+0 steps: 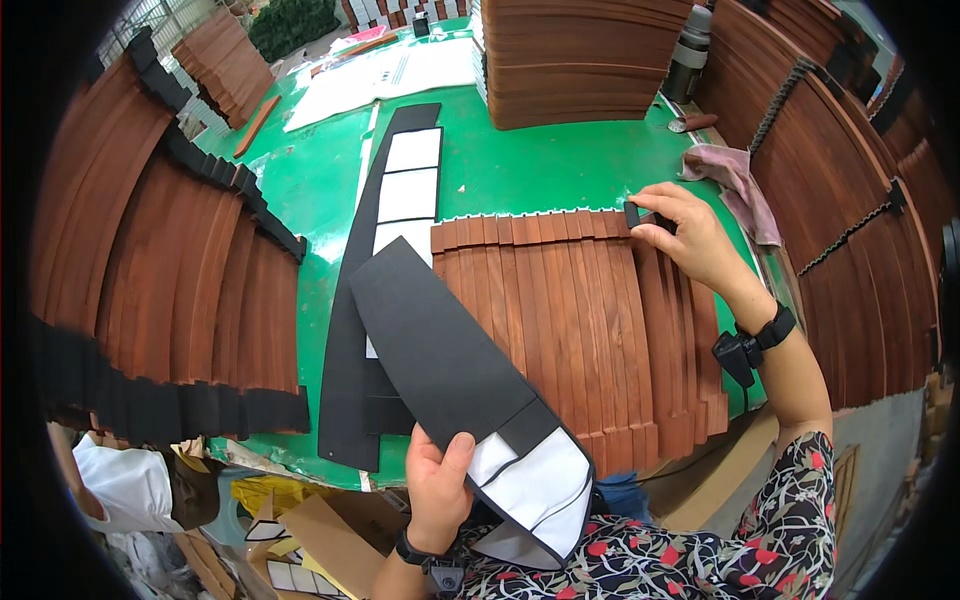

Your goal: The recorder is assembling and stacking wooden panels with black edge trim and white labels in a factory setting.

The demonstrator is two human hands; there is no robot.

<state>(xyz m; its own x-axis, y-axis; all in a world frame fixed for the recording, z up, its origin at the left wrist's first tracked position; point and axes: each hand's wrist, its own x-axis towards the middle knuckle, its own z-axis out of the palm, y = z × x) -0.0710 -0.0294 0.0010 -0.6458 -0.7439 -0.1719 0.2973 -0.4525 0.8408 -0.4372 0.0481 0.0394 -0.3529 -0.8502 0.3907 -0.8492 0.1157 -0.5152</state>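
Observation:
My left hand (437, 490) grips a long black foam-like strip (440, 330), thumb on top. Its near end curls over, showing white backing panels (545, 478). The strip slants over the left edge of a row of brown wooden slats (545, 340) lying side by side. At the row's far right corner my right hand (685, 235) pinches a small black piece (632, 215) between thumb and fingertips. Whether that piece touches the slat's end I cannot tell. Beneath the held strip lies another black strip (350, 370), beside white panels (408, 195) in black borders.
Slats with black end covers (170, 270) stand stacked at left. A tall wooden stack (590, 60) rises at the back, near a flask (688, 55). On the green table's (560, 170) right side are a pink cloth (735, 185) and more stacked slats (850, 190). Cardboard (335, 540) lies below left.

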